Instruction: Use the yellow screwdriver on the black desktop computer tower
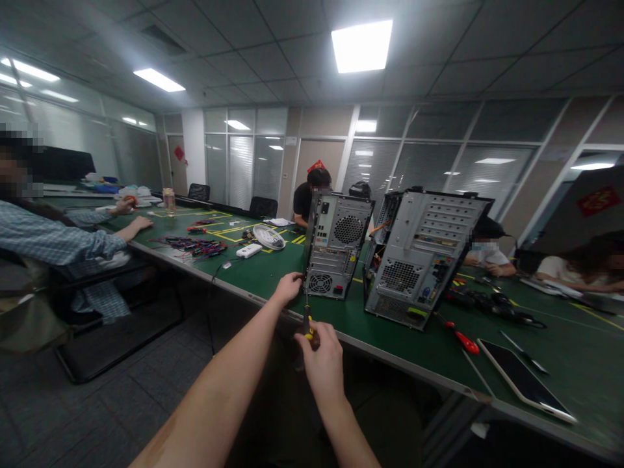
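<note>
My left hand (288,286) reaches to the lower left corner of a grey computer tower (335,246) that stands upright on the green table (380,325), its fingers curled against the case edge. My right hand (319,354) is closed round a screwdriver (307,318) with a yellow and black handle, its shaft pointing up toward the tower's bottom corner. A second, larger tower (419,257) stands just to the right with its rear panel facing me.
A red-handled screwdriver (461,338) and a tablet (524,379) lie on the table at right. A small white fan (268,236), a white box (248,250) and coloured cables (195,246) lie at left. Several people sit round the table; a person in a checked shirt (58,240) sits at far left.
</note>
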`<state>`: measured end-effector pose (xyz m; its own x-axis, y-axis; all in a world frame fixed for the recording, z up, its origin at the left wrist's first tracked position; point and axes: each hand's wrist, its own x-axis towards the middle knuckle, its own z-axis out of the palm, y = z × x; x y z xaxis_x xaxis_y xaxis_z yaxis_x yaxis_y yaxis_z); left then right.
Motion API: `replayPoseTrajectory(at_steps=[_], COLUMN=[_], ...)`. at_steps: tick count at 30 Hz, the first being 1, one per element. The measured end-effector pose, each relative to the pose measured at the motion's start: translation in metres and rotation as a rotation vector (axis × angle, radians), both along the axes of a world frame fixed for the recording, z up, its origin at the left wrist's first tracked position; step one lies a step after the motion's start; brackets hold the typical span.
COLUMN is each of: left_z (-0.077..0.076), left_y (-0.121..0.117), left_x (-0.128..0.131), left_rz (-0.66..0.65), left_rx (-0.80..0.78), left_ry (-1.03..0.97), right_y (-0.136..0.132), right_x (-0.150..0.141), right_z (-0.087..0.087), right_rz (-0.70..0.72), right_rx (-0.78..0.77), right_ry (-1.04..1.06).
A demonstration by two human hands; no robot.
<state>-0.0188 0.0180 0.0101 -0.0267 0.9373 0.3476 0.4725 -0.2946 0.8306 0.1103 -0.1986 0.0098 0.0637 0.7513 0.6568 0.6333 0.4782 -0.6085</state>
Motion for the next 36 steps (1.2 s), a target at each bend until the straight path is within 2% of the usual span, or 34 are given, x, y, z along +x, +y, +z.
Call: replayPoseTrajectory(at_steps=[11,24,33,36], left_z=[0.001,-0.0003,0.0017,0.0007], left_y=[-0.0017,0.0003,-0.0021,-0.0012], left_x=[0.001,0.0008,0.0005,0.0003], left_rz=[-0.002,0.003,0.006,0.007], left_rx=[0.003,0.003,-0.007,-0.007], left_ry=[-0.016,0.003,0.002,0.002], right_y=[0.0025,-0.0018,-0.0023,-0.0016], right_x=[0.0019,0.0028,-0.0018,-0.0009], right_z=[-0.0033,-0.0018,-0.002,-0.0029], right_rz=[0.085,0.027,0.054,0.057], right_rx=[0.002,0.063,-0.035,-0.019], right_ry=[0.186,-0.101,0.099,0.078])
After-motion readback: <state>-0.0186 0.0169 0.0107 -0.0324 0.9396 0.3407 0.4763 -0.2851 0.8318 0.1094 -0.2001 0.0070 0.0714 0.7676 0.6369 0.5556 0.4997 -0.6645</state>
